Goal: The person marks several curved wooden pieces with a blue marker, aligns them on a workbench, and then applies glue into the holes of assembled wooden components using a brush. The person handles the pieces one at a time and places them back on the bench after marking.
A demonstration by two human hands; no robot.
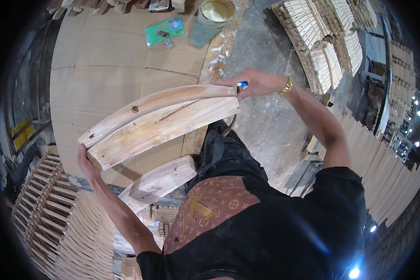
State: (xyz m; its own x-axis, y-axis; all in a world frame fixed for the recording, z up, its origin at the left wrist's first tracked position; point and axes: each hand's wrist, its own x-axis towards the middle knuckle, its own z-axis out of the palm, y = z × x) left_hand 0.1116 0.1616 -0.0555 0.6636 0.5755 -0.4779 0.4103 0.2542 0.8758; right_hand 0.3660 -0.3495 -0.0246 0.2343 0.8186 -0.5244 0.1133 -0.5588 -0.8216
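Between my hands lies a curved wooden rail [177, 97] with dark holes in its face. A wider, pale wooden board [163, 131] sits along its near side, with a thin dark line between the two. I cannot tell if they are joined. My left hand [86, 163] is closed around the left ends of both. With my right hand [263, 84] I grip the right end of the rail, and a blue-and-white pen [241, 84] sticks out between those fingers. A second curved wooden piece [159, 181] rests nearer to me, below the board.
Cardboard [107, 79] covers the work surface. Beyond the rail are a clear plastic box with a green label [165, 33] and a round tub of pale paste [216, 12]. Stacked curved wooden parts stand at the upper right [308, 28], lower left [86, 228] and right [373, 168].
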